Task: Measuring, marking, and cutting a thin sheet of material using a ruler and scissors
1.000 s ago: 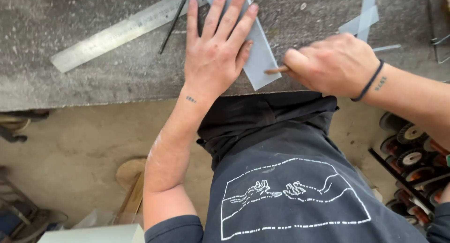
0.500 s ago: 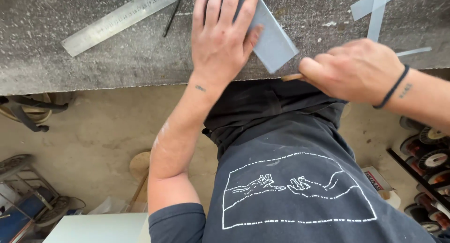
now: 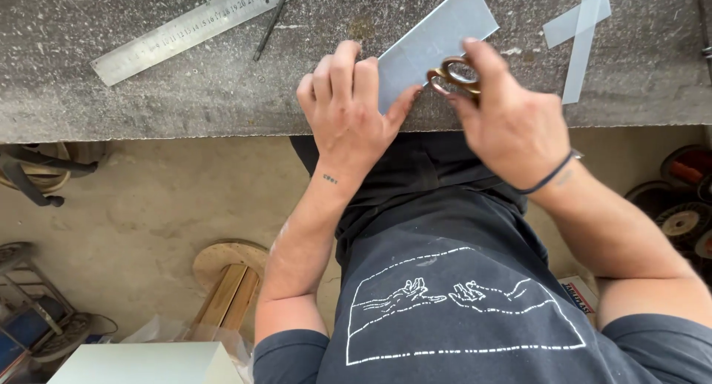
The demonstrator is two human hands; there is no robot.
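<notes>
Soft, even daylight, faint shadows only, no glare; sharp throughout with slight wide-angle bending at the edges.

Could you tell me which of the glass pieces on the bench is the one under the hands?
The wide rectangular pane at the bench edge: the left hand presses on it and the right hand holds a tool on it. The two narrow crossed strips lie untouched farther right.

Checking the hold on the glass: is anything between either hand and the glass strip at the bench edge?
Nothing visible. The left hand lies against the glass strip; the right hand holds a brown tool on it.
</notes>
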